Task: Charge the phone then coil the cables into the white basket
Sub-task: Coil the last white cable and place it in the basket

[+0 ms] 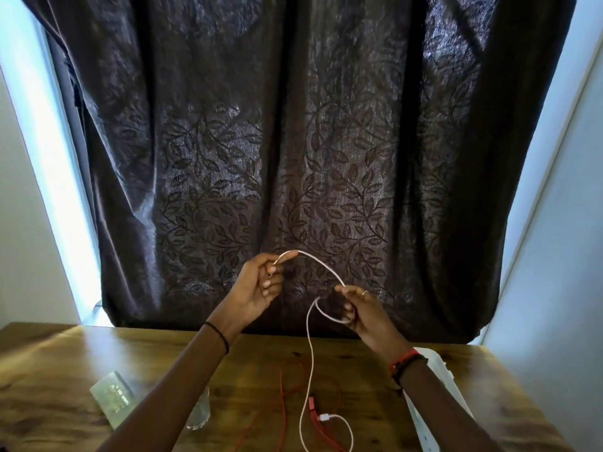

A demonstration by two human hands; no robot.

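Both hands are raised above the table [326, 360], working a white cable [321, 264] in front of the dark curtain [293, 141]. The left hand [261, 283] is closed, pinching one stretch of the cable between thumb and forefinger. The right hand [359, 308] pinches it too, and a small loop wraps under its curled fingers. That looks like the first turn of a coil, with the left hand feeding slack across.

From the right hand the cable hangs down to the table, where its tail curls round to a white plug [325, 418] at the near edge. Holding it high likely lets the hanging length untwist as it is wound.

A red cable [283, 399] sprawls loose on the table beside that plug, not yet coiled. The white basket [442, 367] sits at the table's right side, partly hidden by the right forearm — close enough to drop the coil in. A pale slab [112, 398] lies on the table's left side; whether it is the phone, I cannot tell.
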